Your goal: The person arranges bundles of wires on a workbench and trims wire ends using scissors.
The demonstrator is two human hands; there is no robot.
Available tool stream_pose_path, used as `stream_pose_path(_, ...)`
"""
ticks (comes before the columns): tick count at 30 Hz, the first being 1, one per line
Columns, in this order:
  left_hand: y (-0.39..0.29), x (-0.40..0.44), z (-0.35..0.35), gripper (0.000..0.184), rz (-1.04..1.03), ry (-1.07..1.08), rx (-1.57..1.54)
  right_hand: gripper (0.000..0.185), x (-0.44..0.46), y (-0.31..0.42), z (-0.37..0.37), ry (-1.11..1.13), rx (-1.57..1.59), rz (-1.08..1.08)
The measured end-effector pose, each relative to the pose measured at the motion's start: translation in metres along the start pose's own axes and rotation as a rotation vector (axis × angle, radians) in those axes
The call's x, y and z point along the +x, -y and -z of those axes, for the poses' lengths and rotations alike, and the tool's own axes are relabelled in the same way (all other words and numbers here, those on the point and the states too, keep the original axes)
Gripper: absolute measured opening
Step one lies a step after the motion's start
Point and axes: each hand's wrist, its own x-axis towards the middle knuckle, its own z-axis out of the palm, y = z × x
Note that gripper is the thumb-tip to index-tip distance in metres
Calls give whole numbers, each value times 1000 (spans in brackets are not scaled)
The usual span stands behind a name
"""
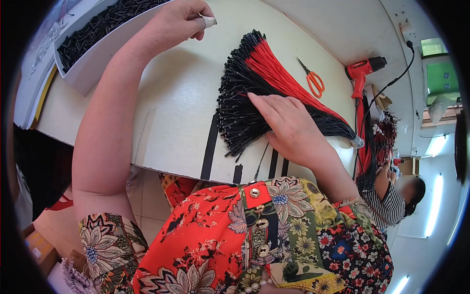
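A thick fan of red and black wires (pixel 279 68) with black-sleeved ends lies on the white table, gathered at its right end in a clear wrap. My right hand (pixel 293 122) rests across the black wires, back up and fingers stretched out, fingertips among the sleeved ends. Farther up and left, my left hand (pixel 188 22) is closed in a pinch beside the white box (pixel 110 36). A white covering wraps one of its fingertips. Whatever it pinches is too small to make out. Short black tubes (pixel 98 32) fill the box.
Orange-handled scissors (pixel 313 81) lie beyond the bundle. A red and black heat gun (pixel 363 71) stands at the right, its black cable running upward. More red and black wires (pixel 364 142) hang near it. A person in a striped top (pixel 391 206) sits farther right.
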Motion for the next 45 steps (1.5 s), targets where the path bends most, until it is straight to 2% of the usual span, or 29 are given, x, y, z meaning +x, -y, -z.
stream_pose_path(6,8,2,1,18,-41,-8,-8,65,22,-2,-5,115,-207,58)
stream_pose_path(10,18,4,-8,12,-70,-41,23,64,24,-9,-4,108,-171,77)
stream_pose_path(12,14,6,-4,16,-66,-16,-2,64,21,-15,-5,70,-127,112)
stream_pose_path(18,7,3,-2,17,-64,3,3,79,38,-13,-19,112,-182,-27)
stream_pose_path(21,12,4,-5,14,-68,-33,23,68,40,-25,-25,-25,-12,-38)
stream_pose_path(25,17,7,-4,13,-111,-43,26,70,30,-29,-30,-117,341,-242)
stream_pose_path(28,14,4,-3,12,-87,-55,22,68,25,-36,-28,-212,755,-306)
stream_pose_path(32,12,3,1,11,-72,-26,24,66,17,-46,-20,-197,962,-359)
stream_pose_path(35,15,4,3,11,-65,-14,20,64,13,-49,-33,-304,1234,-363)
stream_pose_path(39,14,4,2,11,-46,-12,22,53,10,-49,-33,-361,1359,-317)
stream_pose_path(43,14,3,1,11,-35,-11,19,49,8,-50,-33,-396,1427,-253)
stream_pose_path(45,14,2,-1,11,-52,-18,12,50,6,-50,-32,-394,1440,-287)
